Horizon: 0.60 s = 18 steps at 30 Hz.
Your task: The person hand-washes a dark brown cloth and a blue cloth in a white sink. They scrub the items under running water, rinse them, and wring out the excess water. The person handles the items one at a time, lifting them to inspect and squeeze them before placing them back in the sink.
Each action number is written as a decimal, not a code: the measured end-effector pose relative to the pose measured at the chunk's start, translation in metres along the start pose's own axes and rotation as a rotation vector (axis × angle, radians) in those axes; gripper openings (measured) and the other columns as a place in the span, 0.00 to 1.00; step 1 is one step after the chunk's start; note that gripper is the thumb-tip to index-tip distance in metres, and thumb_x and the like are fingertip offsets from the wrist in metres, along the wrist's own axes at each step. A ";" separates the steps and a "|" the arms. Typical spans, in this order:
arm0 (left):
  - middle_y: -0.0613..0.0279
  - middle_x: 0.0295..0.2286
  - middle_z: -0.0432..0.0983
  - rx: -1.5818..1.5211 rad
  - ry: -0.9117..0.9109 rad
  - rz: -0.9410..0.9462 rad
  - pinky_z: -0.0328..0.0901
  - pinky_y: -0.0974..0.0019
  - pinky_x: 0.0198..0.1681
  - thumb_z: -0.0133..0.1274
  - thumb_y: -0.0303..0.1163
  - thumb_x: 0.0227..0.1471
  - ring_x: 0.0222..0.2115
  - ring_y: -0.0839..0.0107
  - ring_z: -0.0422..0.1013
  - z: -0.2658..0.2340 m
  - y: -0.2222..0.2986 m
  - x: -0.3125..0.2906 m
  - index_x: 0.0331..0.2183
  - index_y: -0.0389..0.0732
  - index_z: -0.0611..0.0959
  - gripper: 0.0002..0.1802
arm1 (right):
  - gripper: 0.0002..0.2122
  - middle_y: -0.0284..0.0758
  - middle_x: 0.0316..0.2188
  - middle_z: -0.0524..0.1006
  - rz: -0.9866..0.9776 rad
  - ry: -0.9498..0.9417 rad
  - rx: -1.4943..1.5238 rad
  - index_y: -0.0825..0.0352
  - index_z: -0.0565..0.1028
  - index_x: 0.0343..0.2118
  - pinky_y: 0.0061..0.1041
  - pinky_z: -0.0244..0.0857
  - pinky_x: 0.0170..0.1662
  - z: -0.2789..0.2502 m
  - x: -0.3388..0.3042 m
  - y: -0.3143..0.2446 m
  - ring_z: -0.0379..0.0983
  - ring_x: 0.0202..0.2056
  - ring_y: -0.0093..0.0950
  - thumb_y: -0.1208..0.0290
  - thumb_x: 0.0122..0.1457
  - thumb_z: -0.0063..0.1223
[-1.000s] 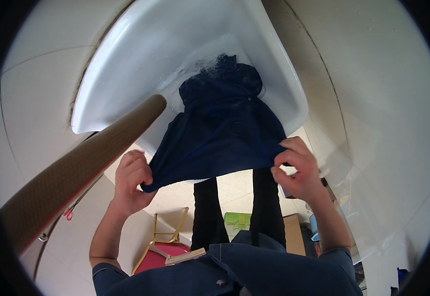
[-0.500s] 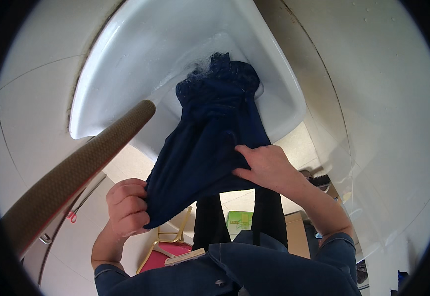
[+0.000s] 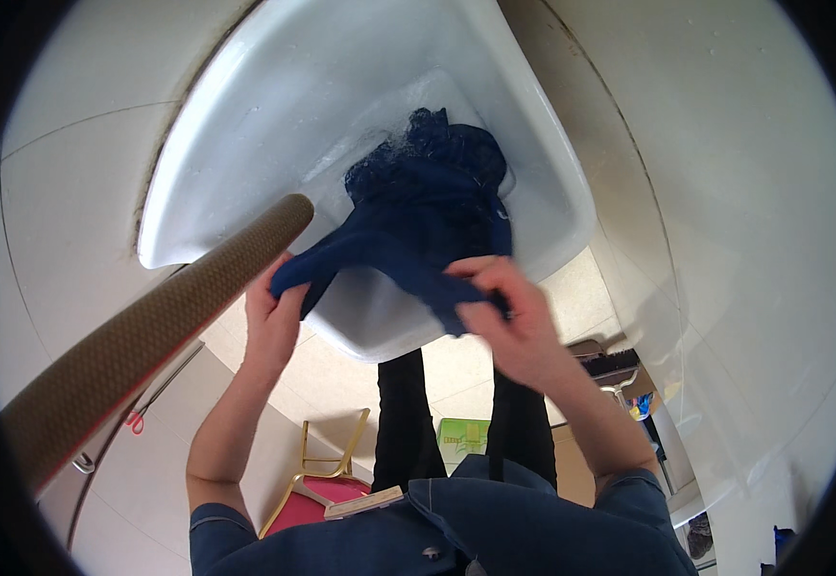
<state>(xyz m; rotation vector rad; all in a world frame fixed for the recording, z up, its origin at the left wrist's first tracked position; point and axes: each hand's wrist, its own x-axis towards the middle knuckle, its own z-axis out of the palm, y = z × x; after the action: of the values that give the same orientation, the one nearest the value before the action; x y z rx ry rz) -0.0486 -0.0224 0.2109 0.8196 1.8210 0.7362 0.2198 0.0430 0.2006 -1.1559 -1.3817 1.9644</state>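
A wet dark blue cloth (image 3: 418, 216) is draped over the front of the white sink (image 3: 245, 144), its far end bunched in splashing water. My left hand (image 3: 276, 312) pinches the near left corner between thumb and fingers, beside the hose end. At the near right edge, my right hand (image 3: 514, 331) grips the cloth with its fingers curled around it; the hand is slightly blurred. Between both hands the near edge sags in an arc, with the sink's front wall showing below it. Whether the cloth is a garment or a plain piece, I cannot tell.
A thick brown hose (image 3: 159, 322) with a woven texture reaches in from the left to the sink. Below stand a red chair with a gold frame (image 3: 327, 490), a green box (image 3: 464, 437) and a brush (image 3: 612, 363). Tiled walls flank the sink.
Both hands have lifted the cloth's near edge. The left hand moved forward and right, toward the sink; the right hand has curled its fingers around its edge. The sink's front is now uncovered.
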 end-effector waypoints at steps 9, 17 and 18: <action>0.61 0.25 0.67 0.150 -0.199 0.097 0.63 0.71 0.34 0.53 0.23 0.46 0.30 0.73 0.68 0.055 0.042 -0.032 0.33 0.37 0.73 0.09 | 0.33 0.44 0.37 0.68 -0.073 0.039 -0.166 0.57 0.62 0.56 0.36 0.68 0.37 0.069 0.005 0.026 0.70 0.38 0.47 0.80 0.44 0.60; 0.55 0.43 0.71 0.054 -0.099 0.185 0.61 0.66 0.50 0.45 0.28 0.57 0.44 0.65 0.68 0.012 -0.042 -0.005 0.45 0.36 0.76 0.14 | 0.14 0.36 0.27 0.73 -0.221 -0.095 -0.106 0.63 0.75 0.37 0.28 0.65 0.33 0.062 -0.005 -0.017 0.70 0.30 0.33 0.77 0.46 0.61; 0.55 0.44 0.70 0.050 -0.067 0.149 0.59 0.65 0.53 0.43 0.30 0.59 0.47 0.64 0.67 0.014 -0.054 0.005 0.47 0.36 0.75 0.15 | 0.15 0.36 0.27 0.71 -0.310 -0.160 -0.044 0.62 0.76 0.39 0.28 0.62 0.31 0.072 -0.011 -0.027 0.69 0.29 0.32 0.77 0.45 0.60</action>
<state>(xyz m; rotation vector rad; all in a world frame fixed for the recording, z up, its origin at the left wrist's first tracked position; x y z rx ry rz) -0.0482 -0.0483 0.1609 1.0099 1.7382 0.7516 0.1624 0.0072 0.2395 -0.7600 -1.5861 1.8407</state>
